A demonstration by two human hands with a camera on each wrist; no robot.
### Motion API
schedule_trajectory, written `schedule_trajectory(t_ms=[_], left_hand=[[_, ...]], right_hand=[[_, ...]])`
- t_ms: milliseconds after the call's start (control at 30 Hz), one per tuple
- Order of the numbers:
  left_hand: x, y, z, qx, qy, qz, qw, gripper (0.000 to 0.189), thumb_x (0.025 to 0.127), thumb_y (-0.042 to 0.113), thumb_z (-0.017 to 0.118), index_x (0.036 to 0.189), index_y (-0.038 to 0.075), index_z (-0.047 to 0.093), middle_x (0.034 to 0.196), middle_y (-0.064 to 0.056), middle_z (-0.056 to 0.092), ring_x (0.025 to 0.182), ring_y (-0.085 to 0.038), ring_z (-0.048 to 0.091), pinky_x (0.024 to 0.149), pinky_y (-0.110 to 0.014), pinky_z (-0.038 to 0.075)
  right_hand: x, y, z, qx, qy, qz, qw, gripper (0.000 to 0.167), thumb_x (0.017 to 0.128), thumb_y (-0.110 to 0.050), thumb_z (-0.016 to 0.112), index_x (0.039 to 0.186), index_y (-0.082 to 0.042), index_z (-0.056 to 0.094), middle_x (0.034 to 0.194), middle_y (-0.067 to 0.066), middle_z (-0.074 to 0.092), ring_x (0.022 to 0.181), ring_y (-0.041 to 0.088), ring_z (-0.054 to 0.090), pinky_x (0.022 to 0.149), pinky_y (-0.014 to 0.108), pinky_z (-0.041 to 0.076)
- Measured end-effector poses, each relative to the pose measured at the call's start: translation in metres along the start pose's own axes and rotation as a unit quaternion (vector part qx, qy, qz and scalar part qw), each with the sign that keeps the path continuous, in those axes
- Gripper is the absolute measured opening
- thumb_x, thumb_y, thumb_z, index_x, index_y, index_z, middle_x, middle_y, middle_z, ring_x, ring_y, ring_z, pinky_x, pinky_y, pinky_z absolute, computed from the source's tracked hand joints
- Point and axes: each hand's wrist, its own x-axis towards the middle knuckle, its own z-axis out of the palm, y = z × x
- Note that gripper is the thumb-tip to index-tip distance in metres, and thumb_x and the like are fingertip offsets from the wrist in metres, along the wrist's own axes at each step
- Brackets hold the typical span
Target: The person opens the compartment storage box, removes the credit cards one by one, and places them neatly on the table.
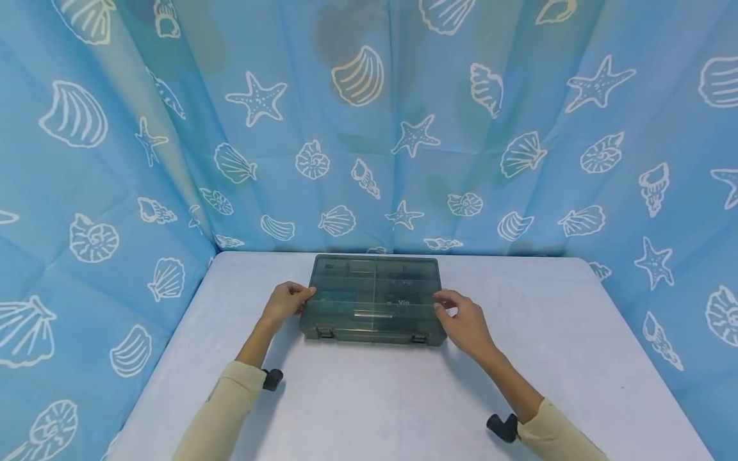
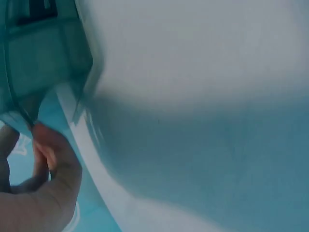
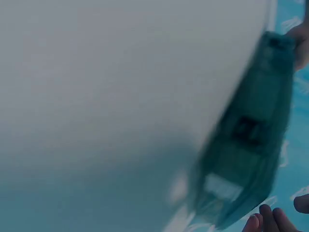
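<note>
A dark translucent plastic storage box (image 1: 346, 314) with a divided interior and two front latches sits toward the back of the white table. My left hand (image 1: 286, 301) pinches its left edge, thumb on top. The same hand (image 2: 46, 179) grips the box's corner (image 2: 43, 53) in the left wrist view. At the right edge is my right hand (image 1: 466, 321), thumb and fingers parted, fingertips right by the lid's side. In the right wrist view, these fingers (image 3: 270, 222) show just beyond the near end of the box (image 3: 246, 140), with a gap before the thumb.
The white table (image 1: 369, 397) ends at a blue curtain (image 1: 369, 128) printed with shells and starfish, which hangs behind and along both sides. A small black device (image 1: 503, 428) is strapped at the right wrist, another (image 1: 273, 379) at the left.
</note>
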Motion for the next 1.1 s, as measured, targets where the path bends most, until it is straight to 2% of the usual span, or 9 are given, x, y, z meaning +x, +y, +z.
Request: schedule_trajectory(t_ms=[100,233,400,533,767,1100], left_hand=[[-0.004,0.0,0.004,0.007,0.035,0.028,0.999,0.038,0.093,0.033,0.067,0.111,0.0,0.06,0.097,-0.013,0.062,0.08,-0.022,0.061,0.069,-0.033,0.054],[-0.008,-0.004,0.008,-0.002,0.05,0.044,0.9977,0.037,0.097,0.032,0.062,0.117,0.0,0.061,0.104,-0.015,0.063,0.089,-0.025,0.063,0.075,-0.035,0.055],[-0.015,-0.01,0.011,-0.021,0.05,0.041,0.9977,0.04,0.101,0.032,0.053,0.125,0.0,0.06,0.116,-0.018,0.062,0.103,-0.029,0.063,0.082,-0.036,0.055],[-0.024,-0.014,0.012,-0.03,0.057,0.044,0.9969,0.04,0.102,0.032,0.051,0.126,0.001,0.06,0.12,-0.018,0.062,0.107,-0.029,0.062,0.084,-0.037,0.054],[-0.035,-0.015,0.015,-0.016,0.08,0.049,0.9955,0.041,0.103,0.034,0.049,0.125,0.003,0.063,0.119,-0.017,0.064,0.105,-0.029,0.062,0.086,-0.04,0.053],[-0.035,-0.013,0.018,-0.02,0.091,0.033,0.9951,0.047,0.101,0.04,0.05,0.127,0.002,0.06,0.118,-0.017,0.064,0.102,-0.029,0.062,0.088,-0.042,0.051]], right_hand=[[-0.005,0.011,-0.003,-0.015,0.004,0.025,0.9996,0.032,0.096,-0.018,0.06,0.125,-0.004,0.061,0.113,0.012,0.066,0.094,0.027,0.063,0.073,0.038,0.051],[-0.01,0.017,-0.005,0.005,-0.004,0.06,0.9982,0.04,0.096,-0.022,0.06,0.132,-0.003,0.056,0.116,0.016,0.065,0.096,0.029,0.064,0.077,0.041,0.054],[-0.015,0.021,-0.006,0.042,-0.015,0.078,0.996,0.042,0.097,-0.023,0.06,0.133,-0.003,0.054,0.122,0.017,0.063,0.113,0.033,0.06,0.091,0.046,0.051],[-0.02,0.025,-0.004,0.063,-0.019,0.086,0.9941,0.042,0.097,-0.023,0.06,0.134,-0.004,0.054,0.125,0.016,0.062,0.118,0.032,0.057,0.094,0.045,0.049],[-0.025,0.027,0.001,0.087,-0.006,0.088,0.9923,0.042,0.097,-0.023,0.061,0.134,-0.005,0.054,0.126,0.015,0.062,0.12,0.03,0.055,0.094,0.044,0.049],[-0.025,0.023,0.001,0.094,-0.001,0.089,0.9916,0.041,0.096,-0.021,0.061,0.133,-0.003,0.055,0.126,0.015,0.062,0.121,0.03,0.055,0.095,0.045,0.047]])
